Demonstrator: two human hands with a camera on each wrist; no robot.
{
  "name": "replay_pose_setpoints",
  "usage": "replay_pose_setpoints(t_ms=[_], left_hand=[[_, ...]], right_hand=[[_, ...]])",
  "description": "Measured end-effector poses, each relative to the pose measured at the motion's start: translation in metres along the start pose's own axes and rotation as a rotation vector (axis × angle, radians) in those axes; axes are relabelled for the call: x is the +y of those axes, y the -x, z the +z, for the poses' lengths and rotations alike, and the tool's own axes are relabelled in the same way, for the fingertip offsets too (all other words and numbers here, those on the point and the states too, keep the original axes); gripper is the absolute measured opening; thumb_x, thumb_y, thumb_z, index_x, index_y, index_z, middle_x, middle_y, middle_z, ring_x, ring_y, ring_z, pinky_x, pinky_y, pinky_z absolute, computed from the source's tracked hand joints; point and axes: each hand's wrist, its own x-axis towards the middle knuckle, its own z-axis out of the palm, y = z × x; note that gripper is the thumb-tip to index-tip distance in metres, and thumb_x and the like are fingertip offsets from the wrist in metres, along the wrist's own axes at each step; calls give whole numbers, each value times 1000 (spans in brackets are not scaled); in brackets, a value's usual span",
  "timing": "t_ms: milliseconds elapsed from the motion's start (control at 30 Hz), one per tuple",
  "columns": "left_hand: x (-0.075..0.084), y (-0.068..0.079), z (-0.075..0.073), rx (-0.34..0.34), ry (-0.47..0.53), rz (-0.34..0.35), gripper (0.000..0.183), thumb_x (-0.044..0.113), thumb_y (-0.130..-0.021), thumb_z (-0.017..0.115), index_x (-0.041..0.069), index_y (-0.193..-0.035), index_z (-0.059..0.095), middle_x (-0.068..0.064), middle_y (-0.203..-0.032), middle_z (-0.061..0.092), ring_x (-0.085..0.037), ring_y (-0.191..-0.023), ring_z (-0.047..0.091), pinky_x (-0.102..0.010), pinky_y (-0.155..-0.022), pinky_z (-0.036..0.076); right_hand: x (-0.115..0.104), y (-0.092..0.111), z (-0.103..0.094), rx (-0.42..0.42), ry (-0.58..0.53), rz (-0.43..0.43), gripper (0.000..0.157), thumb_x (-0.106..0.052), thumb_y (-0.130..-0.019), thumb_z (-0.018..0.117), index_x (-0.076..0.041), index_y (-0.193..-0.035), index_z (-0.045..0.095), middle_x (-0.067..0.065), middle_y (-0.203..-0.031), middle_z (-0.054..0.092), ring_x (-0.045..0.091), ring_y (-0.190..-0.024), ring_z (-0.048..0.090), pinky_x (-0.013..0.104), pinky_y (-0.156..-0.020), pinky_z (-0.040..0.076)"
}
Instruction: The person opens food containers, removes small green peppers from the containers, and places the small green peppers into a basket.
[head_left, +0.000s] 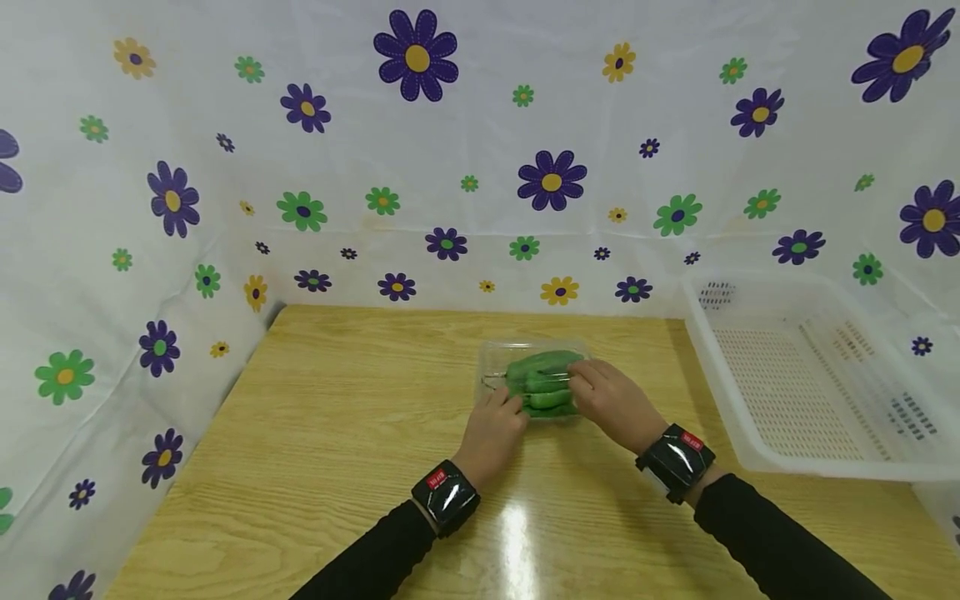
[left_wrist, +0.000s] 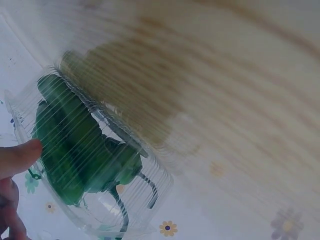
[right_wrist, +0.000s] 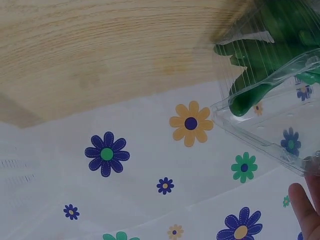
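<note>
A clear plastic box (head_left: 489, 352) with several long green peppers (head_left: 542, 364) in it lies near the middle of the table. My left hand (head_left: 491, 429) is at its near left side; in the left wrist view, the thumb (left_wrist: 22, 157) touches the rim and the other fingers curl below. My right hand (head_left: 617, 404) grips the box's right side. The right wrist view has its fingertips (right_wrist: 302, 205) at the edge of a raised clear lid (right_wrist: 265, 132), partly cut off by the frame. Pepper stems (left_wrist: 120, 210) show through the ribbed plastic wall.
A white perforated plastic basket (head_left: 738, 442) stands on the right side of the wooden table (head_left: 337, 400). A white cloth with printed flowers (head_left: 480, 125) hangs behind the table and along both sides.
</note>
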Motion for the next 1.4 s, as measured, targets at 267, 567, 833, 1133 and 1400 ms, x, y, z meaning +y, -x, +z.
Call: replay_pose_setpoints(t_ms=[267, 567, 833, 1133, 1400], left_hand=[[5, 4, -6, -48, 1, -24, 10, 8, -75, 70, 18, -74, 72, 4, -73, 63, -12, -69, 55, -24, -65, 45], [6, 8, -10, -112, 74, -60, 18, 7, -75, 72, 20, -87, 75, 4, -75, 62, -10, -65, 58, -22, -57, 46], [3, 8, -13, -150, 125, -61, 20, 9, -77, 71, 22, -91, 76, 4, -78, 63, -11, -66, 57, -22, -57, 44], [-2, 9, -10, -76, 126, -51, 20, 10, -75, 71, 24, -88, 76, 5, -75, 61, -10, -63, 53, -21, -54, 42], [-3, 11, -5, -54, 122, -48, 20, 10, -76, 72, 26, -88, 76, 6, -77, 62, -10, -65, 54, -21, -56, 45]], right_hand=[[3, 2, 0, 67, 21, 64, 32, 0, -68, 80, 1, -87, 55, 17, -101, 65, 30, -100, 63, 45, -88, 53], [12, -3, -5, 85, 118, 200, 58, -4, -72, 78, 4, -125, 56, 21, -123, 60, 35, -115, 57, 52, -99, 45], [16, 2, -2, 58, 104, 237, 65, -2, -74, 75, 1, -133, 49, 22, -136, 51, 36, -125, 50, 54, -103, 40], [12, 9, 2, 85, 39, 254, 71, -1, -71, 78, 0, -135, 48, 22, -133, 54, 35, -122, 53, 55, -103, 40], [-6, 26, 9, -45, -247, 289, 57, -13, -72, 81, -2, -124, 59, 16, -109, 69, 39, -100, 65, 48, -84, 54]])
